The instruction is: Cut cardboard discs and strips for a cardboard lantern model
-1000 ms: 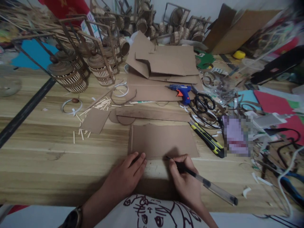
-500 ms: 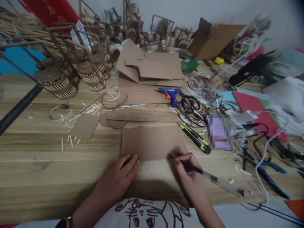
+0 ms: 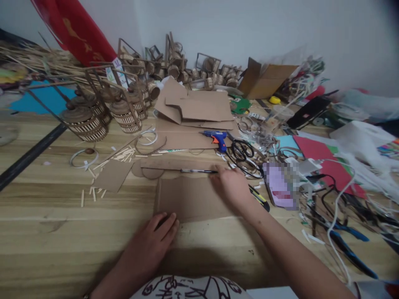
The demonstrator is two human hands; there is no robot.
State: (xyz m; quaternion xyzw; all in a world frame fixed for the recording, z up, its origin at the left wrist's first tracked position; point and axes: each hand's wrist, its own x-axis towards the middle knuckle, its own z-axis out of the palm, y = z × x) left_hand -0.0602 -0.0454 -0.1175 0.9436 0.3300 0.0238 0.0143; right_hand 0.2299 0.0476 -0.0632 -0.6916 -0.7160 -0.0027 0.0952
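My left hand [image 3: 156, 238] rests on the near left corner of a brown cardboard piece [image 3: 187, 197], fingers laid out flat and holding nothing. Over the right part of that cardboard reaches my right hand [image 3: 230, 185]. Its fingertips are closed at the dark end of a pen [image 3: 198, 170], which points left along a narrow cardboard strip [image 3: 162, 167]; the rest of the pen's dark end is hidden by the fingers. Partly behind my right wrist lies a yellow and black utility knife [image 3: 260, 199].
A blue glue gun [image 3: 218, 139] lies on cardboard sheets [image 3: 205, 108] farther back. Small slatted baskets [image 3: 85, 124] stand at the left, near thin wooden sticks [image 3: 124, 153]. On the right are a purple phone [image 3: 277, 187], blue-handled pliers [image 3: 349, 249] and a white cable [image 3: 335, 211].
My right hand has moved from the cardboard's near edge to its far side, carrying the pen, now turned to point left. The left hand stays at the corner. The view has tilted up.
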